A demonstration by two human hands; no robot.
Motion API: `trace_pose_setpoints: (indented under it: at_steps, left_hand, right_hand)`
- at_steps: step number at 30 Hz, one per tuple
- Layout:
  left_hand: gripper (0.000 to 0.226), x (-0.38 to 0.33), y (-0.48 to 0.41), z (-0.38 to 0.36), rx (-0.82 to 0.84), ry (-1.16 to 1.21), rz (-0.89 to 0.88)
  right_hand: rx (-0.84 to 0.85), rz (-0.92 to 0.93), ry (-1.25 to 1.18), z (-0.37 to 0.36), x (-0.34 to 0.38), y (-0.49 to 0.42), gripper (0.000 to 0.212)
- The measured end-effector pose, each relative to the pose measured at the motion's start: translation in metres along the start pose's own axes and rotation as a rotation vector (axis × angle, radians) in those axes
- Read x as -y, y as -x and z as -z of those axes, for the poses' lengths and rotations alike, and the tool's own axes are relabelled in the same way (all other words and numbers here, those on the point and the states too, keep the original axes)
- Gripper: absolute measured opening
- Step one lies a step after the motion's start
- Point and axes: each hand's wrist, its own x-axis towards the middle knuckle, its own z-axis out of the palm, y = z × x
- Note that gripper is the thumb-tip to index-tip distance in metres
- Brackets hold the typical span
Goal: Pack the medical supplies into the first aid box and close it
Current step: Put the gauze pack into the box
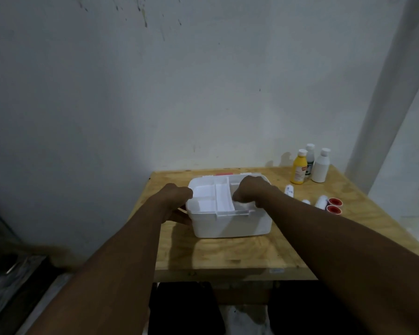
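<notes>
The white first aid box (230,224) stands open in the middle of the wooden table, with a white divided tray (218,197) sitting in its top. My left hand (177,195) grips the box's left rim. My right hand (249,189) is closed on the tray's right side. To the right stand a yellow bottle (299,169), a dark bottle (309,158) and a white bottle (321,166). In front of them lie white bandage rolls (321,201), a small white tube (289,189) and two red tape rolls (334,205).
The wooden table (228,252) stands against a grey wall. Its front edge is near me and its left edge lies just past the box. A red strip of the lid (224,174) shows behind the box. Dark shapes sit under the table.
</notes>
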Motion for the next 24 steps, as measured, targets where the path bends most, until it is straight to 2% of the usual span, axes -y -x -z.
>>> trace_pose_setpoints:
  at_steps: [5, 7, 13, 20, 24]
  left_hand:
    - [0.014, 0.0, 0.001, 0.001, 0.007, 0.01, 0.004]
    - [0.018, 0.001, 0.0, 0.001, 0.005, 0.011, 0.004]
    - [0.028, 0.002, -0.004, 0.001, 0.004, 0.026, 0.007]
    - [0.027, 0.004, -0.009, -0.001, -0.012, 0.039, -0.004]
    - [0.028, 0.004, -0.011, 0.0, -0.014, 0.035, -0.006]
  right_hand:
    - [0.22, -0.194, -0.498, 0.038, 0.002, 0.025, 0.051]
    - [0.262, -0.253, -0.598, 0.036, 0.001, 0.024, 0.058]
    - [0.219, -0.268, -0.71, 0.017, 0.005, -0.001, 0.088]
    - [0.215, -0.23, -0.873, 0.002, 0.02, -0.008, 0.093]
    - [0.218, -0.227, -0.976, -0.008, 0.025, -0.016, 0.088]
